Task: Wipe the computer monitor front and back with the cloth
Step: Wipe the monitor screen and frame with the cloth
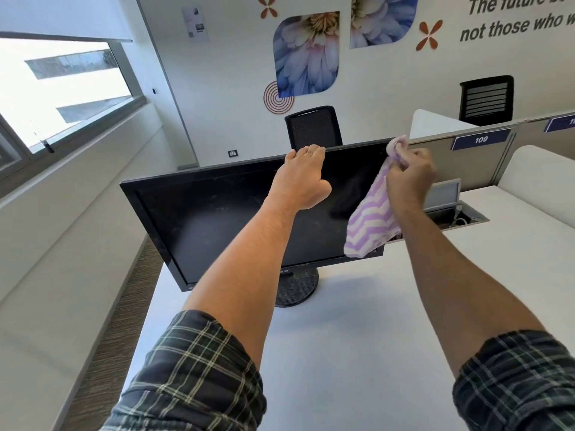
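Standing on the white counter [357, 353], the black monitor [217, 219] faces the camera on its round base [297, 289], screen dark and dusty. Left hand [300, 178] is draped over the top bezel near the middle, fingers curled over the edge toward the back, thumb on the front; that grip is closed on the monitor. Right hand [410, 174] is at the upper right corner of the monitor, its grip closed on the cloth [373, 222]. Cloth is purple-and-white zigzag striped; one bunched end pokes up above the fist at the top edge, the rest hangs down in front of the right side of the screen. Cannot tell whether the hanging part touches the glass. Both forearms bare, plaid sleeves [199, 377] rolled up. Behind the monitor: a black office chair [312, 127], grey partition with label "109" [481, 139], open cable hatch [457, 216] in the counter to the right.
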